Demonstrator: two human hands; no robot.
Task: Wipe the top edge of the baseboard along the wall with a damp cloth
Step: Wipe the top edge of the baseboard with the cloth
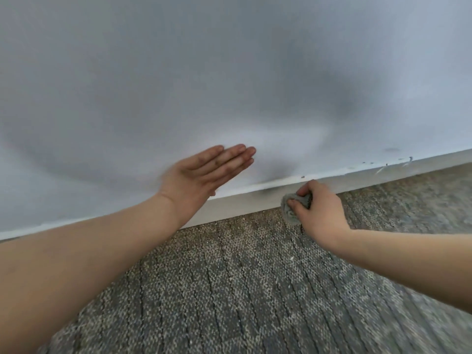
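Soft dim light, blotchy wall shadows, wide-angle bending.

- left hand: bare; short plain nails show at the fingertips;
- left forearm: bare, unsleeved to the near left edge;
- right hand: bare;
- right forearm: bare, unsleeved to the right edge

- The wall looks painted, smooth and matt.
- The baseboard is white, smooth-painted, its top edge chipped (dark flecks).
- The cloth is grey, soft, crumpled fabric.
- The carpet is rough, speckled woven pile.
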